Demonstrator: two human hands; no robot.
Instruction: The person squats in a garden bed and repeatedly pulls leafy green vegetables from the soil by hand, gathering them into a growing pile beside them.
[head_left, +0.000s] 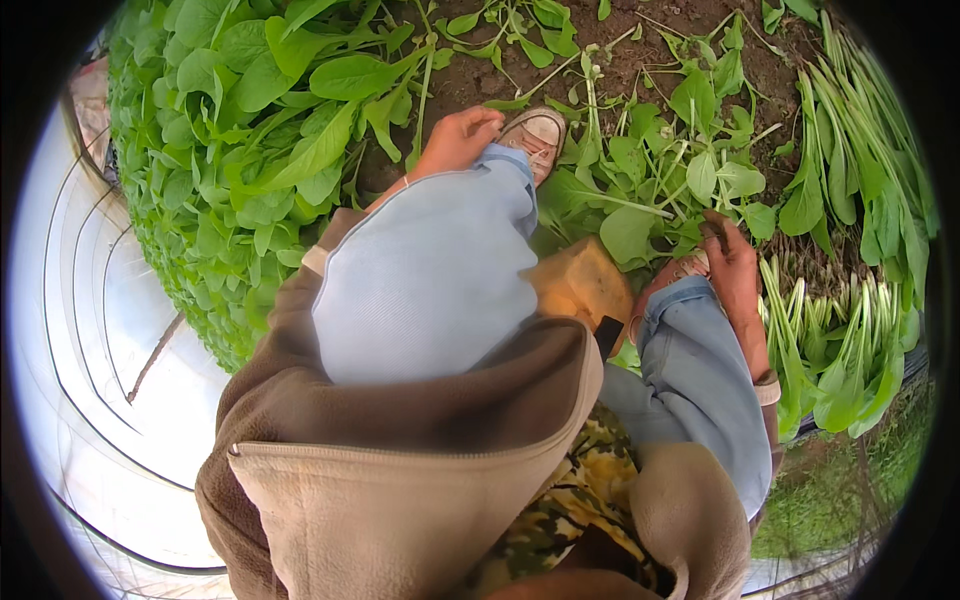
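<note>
My left hand (459, 142) is beside the toe of my left shoe (536, 139), its fingers loosely curled, with a gap to the thumb and nothing visible between them. My right hand (731, 259) hangs by my right shoe (686, 266), fingers bent down at the edge of loose leafy greens (637, 225). Whether its soil-darkened fingertips pinch a leaf cannot be made out. The loose greens, with pale stems, lie on brown soil (622, 30) between and ahead of my feet. Standing leafy greens (225, 150) grow densely on my left.
Laid-out bunches of cut greens (862, 157) line the right side, more bunches (840, 360) nearer me. A yellow-orange block-like object (585, 285) with a black strap (607, 335) sits between my legs. White plastic sheeting (150, 420) curves along the left; grass (840, 495) is at lower right.
</note>
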